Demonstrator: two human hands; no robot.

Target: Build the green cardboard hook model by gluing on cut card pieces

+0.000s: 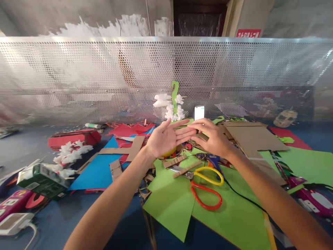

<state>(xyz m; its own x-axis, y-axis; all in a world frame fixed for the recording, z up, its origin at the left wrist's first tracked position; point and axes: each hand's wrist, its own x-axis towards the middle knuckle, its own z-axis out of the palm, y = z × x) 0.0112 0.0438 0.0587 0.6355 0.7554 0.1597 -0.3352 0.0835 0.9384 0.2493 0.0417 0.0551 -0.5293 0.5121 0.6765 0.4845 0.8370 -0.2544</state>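
My left hand (164, 139) is held palm up above the table, fingers stretched out to the right and nothing on the palm. At its fingertips, my right hand (213, 139) has loosely curved fingers, thumb apart from the others. Nothing shows in its grasp. Below both hands lie scissors (208, 189) with one yellow and one red handle, their blades partly under cardboard strips (186, 169). Beside them rests a blue glue gun (213, 161) with a black cord. Green sheets (171, 205) spread underneath. Behind the hands stands a green hook-shaped piece (174, 93) with white tufts (170, 113).
Blue card (96, 170), a cardboard cross (134, 149) and a red box (74, 138) lie left, near a green carton (43, 180). Cardboard sheets (252, 133) and a purple power strip (309, 196) are on the right. A phone (199, 113) leans before the perforated metal screen (99, 76).
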